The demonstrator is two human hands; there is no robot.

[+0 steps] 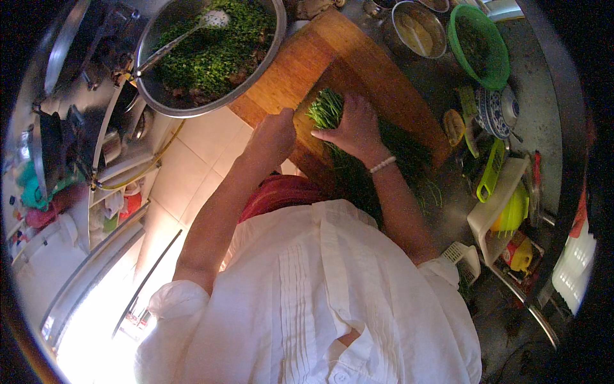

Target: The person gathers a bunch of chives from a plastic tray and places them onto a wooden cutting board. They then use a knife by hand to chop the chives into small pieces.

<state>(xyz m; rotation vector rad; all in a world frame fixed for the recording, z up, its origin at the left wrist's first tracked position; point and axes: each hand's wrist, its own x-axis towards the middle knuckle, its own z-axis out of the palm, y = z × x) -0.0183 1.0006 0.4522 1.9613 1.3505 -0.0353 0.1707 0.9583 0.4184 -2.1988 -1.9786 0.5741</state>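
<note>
My left hand (278, 130) is closed around a handle, mostly hidden in the fist, of what looks like a broad-bladed kitchen knife (331, 79). Its dark blade lies over the wooden cutting board (268, 89). My right hand (356, 124), with a beaded bracelet at the wrist, grips a bundle of thin green stalks, likely chives (326, 111). The cut ends face the blade, and the long leaves trail back under my right forearm. At the upper left, a large metal bowl (283, 29) holds chopped greens and brownish filling, with a metal spoon (175, 44) in it.
At the upper right stand a metal bowl with yellowish contents (416, 36) and a green plastic basket (506, 57). A blue-and-white ceramic bowl (489, 113), a green-handled grater (490, 173) and a pale plastic container (499, 206) line the right. Tiled floor (201, 144) shows at left.
</note>
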